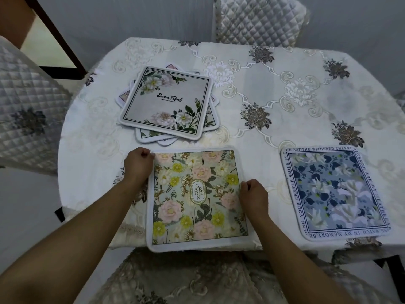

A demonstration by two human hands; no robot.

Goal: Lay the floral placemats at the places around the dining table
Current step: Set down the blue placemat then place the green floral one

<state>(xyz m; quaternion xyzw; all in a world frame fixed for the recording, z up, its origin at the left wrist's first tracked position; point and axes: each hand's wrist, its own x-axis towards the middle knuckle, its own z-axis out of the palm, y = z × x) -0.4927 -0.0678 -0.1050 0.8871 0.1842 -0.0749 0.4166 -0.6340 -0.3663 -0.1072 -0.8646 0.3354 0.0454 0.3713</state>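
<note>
We have both hands on the "GARDEN" placemat, the one with pink and yellow flowers, which lies flat on the near edge of the dining table with its near border hanging slightly past the table's rim. Our left hand is curled nearly closed at the mat's far left corner, knuckles up, the thumb and fingers pinched on the white border there. Our right hand is likewise curled narrow, its fingers folded over the middle of the mat's right edge and gripping it; how much of the edge sits inside the fist we cannot tell. The mat spans the whole gap between our two hands. Just beyond our left hand, and slightly to its right, sits the stack of placemats, fanned unevenly, the top one printed with white flowers and the word "Beautiful"; it is near the fingers but not touching them. Well apart from our right hand, out to its right, the blue placemat with dark leaves and a border of lettering lies flat by the same near edge. A quilted chair stands off beyond our left forearm, and another quilted chair is at the far side of the table.
</note>
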